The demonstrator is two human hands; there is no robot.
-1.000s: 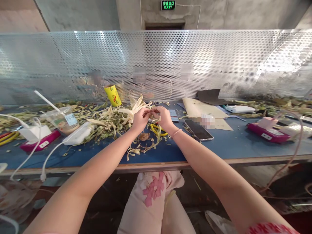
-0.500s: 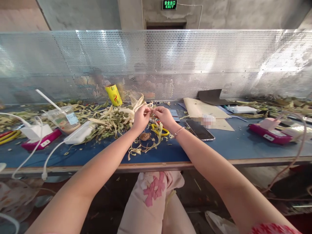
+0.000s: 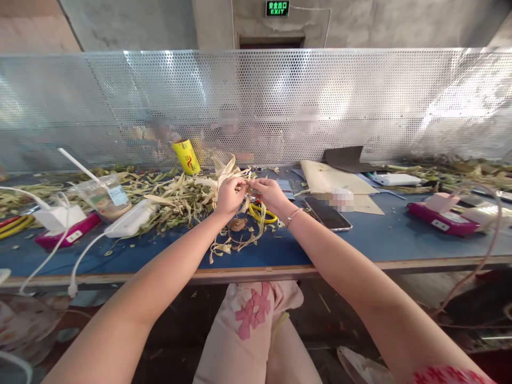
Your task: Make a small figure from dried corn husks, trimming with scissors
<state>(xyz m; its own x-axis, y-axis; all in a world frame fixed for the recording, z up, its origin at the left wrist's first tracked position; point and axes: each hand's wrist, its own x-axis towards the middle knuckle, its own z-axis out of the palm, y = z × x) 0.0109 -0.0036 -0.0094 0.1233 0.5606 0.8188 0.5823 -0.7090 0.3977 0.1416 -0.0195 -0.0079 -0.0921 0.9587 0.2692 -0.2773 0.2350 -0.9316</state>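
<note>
My left hand and my right hand meet above the table with their fingertips pinched together. Between them is what looks like a thin piece of dried leaf, mostly covered by the fingers. A broad pale dried leaf rises just behind my left hand. Under my hands lie yellow-handled scissors, partly hidden, with a brown crumpled lump and curled leaf scraps nearby. To the left spreads a heap of dried leaves.
Right of my hands lie a phone and tan sheets. A yellow tube stands behind the heap. At left are a plastic cup with a straw, a white power bank and a cabled magenta power strip. A perforated screen borders the back.
Both hands stay in nearly the same place, pinched together. Only the fingers have shifted slightly; the things on the table have not moved.
</note>
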